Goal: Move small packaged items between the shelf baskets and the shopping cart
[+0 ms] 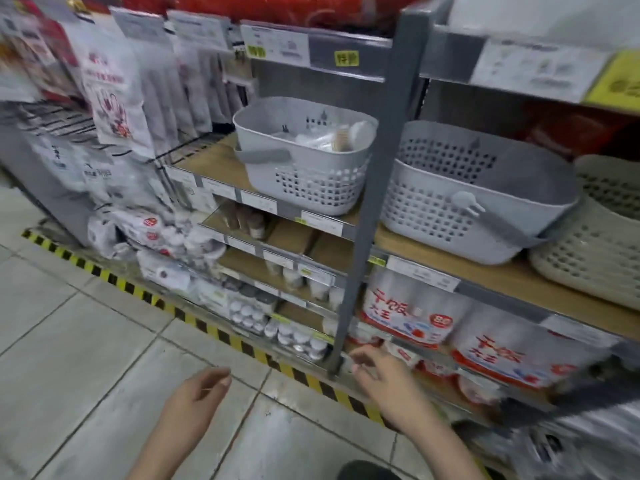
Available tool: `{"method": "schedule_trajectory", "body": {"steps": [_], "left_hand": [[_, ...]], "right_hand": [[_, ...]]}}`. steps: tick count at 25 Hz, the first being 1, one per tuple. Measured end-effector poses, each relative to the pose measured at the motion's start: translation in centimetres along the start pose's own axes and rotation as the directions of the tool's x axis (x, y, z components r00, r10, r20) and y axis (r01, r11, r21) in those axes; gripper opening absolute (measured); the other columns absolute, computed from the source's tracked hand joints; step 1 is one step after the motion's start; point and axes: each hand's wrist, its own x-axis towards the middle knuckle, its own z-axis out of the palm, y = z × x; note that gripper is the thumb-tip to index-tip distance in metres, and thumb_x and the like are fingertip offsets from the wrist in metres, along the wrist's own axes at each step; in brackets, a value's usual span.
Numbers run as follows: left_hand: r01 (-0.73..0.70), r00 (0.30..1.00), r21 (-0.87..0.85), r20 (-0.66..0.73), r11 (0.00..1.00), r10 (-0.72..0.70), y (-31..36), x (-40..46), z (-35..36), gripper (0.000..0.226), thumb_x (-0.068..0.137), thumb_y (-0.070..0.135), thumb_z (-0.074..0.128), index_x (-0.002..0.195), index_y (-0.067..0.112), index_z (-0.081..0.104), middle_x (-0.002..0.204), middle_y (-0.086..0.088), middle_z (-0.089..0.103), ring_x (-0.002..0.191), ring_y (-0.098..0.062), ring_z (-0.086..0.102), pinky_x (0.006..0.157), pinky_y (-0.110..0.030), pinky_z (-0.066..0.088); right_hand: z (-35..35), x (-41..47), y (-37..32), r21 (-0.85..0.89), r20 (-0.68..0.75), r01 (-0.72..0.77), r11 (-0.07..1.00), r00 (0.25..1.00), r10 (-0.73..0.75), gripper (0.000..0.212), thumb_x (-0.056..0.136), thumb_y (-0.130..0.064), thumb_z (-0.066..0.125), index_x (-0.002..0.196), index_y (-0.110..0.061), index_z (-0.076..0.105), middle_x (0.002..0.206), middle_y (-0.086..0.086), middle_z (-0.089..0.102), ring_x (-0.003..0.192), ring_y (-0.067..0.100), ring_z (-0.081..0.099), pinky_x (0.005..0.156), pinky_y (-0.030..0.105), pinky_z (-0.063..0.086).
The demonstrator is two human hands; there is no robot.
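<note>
A grey plastic basket [304,174] stands on the wooden shelf and holds several small clear packaged items [332,136]. To its right sits a second grey basket [457,216] that looks empty. My left hand [199,393] hangs low over the floor tiles, fingers loosely curled, holding nothing. My right hand [381,375] hovers near the bottom of the grey shelf post [367,216], fingers relaxed and empty. Both hands are well below the baskets. The view is motion-blurred.
A beige basket [595,258] sits at the far right of the shelf. Hanging packets [114,95] fill the left racks. Red-and-white packs [412,317] and small jars [294,337] occupy the lower shelves. Yellow-black tape [194,320] edges the floor. A dark blurred cart part [588,386] shows bottom right.
</note>
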Motion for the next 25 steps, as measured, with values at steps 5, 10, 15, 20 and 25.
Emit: {"method": "schedule_trajectory", "body": {"steps": [5,10,15,20,25], "left_hand": [[-0.084,0.995,-0.068,0.055,0.994,0.088,5.0,5.9,-0.7,0.013,0.095,0.022,0.055,0.103,0.027,0.063,0.103,0.010,0.066,0.101,-0.006,0.059,0.077,-0.018,0.041],[-0.192,0.974,-0.148,0.090,0.970,0.207,10.5,11.3,-3.2,0.014,0.094,0.018,0.055,0.099,0.029,0.062,0.099,0.007,0.069,0.096,-0.001,0.062,0.075,-0.012,0.045],[-0.342,0.939,-0.106,-0.021,0.933,0.342,14.7,16.1,-7.6,0.017,0.094,0.017,0.055,0.101,0.030,0.062,0.100,0.009,0.069,0.096,0.000,0.061,0.081,-0.018,0.046],[-0.556,0.831,-0.049,-0.001,0.829,0.557,20.6,19.7,-10.0,0.019,0.093,0.019,0.054,0.106,0.028,0.065,0.098,0.017,0.069,0.093,0.007,0.061,0.075,-0.013,0.046],[-0.724,0.677,-0.051,0.136,0.688,0.723,27.9,23.4,-10.5,0.018,0.093,0.018,0.055,0.107,0.024,0.065,0.099,0.014,0.070,0.094,0.002,0.062,0.076,-0.008,0.046]], "right_hand": [[-1.5,4.9,-3.1,-0.029,-0.023,0.009,1.000,1.000,-0.010,0.023,0.094,-0.027,0.054,0.116,-0.029,0.060,0.113,-0.015,0.061,0.105,0.002,0.056,0.092,0.023,0.046],[-3.7,11.1,-9.3,-0.014,-0.086,0.114,0.993,0.990,-0.115,0.025,0.096,-0.031,0.051,0.120,-0.033,0.056,0.116,-0.019,0.056,0.108,-0.002,0.052,0.089,0.017,0.043],[-7.3,14.4,-14.9,0.001,-0.260,0.252,0.968,0.934,-0.243,0.026,0.096,-0.029,0.051,0.121,-0.032,0.057,0.117,-0.023,0.056,0.108,-0.008,0.049,0.089,0.010,0.038],[-10.5,15.1,-17.7,0.035,-0.463,0.312,0.949,0.847,-0.261,0.023,0.094,-0.026,0.053,0.115,-0.034,0.061,0.110,-0.027,0.058,0.106,-0.013,0.050,0.087,0.007,0.041],[-12.0,16.8,-19.5,0.089,-0.659,0.305,0.948,0.732,-0.173,0.022,0.093,-0.016,0.056,0.110,-0.026,0.064,0.104,-0.023,0.063,0.101,-0.009,0.055,0.084,0.006,0.043]]}}
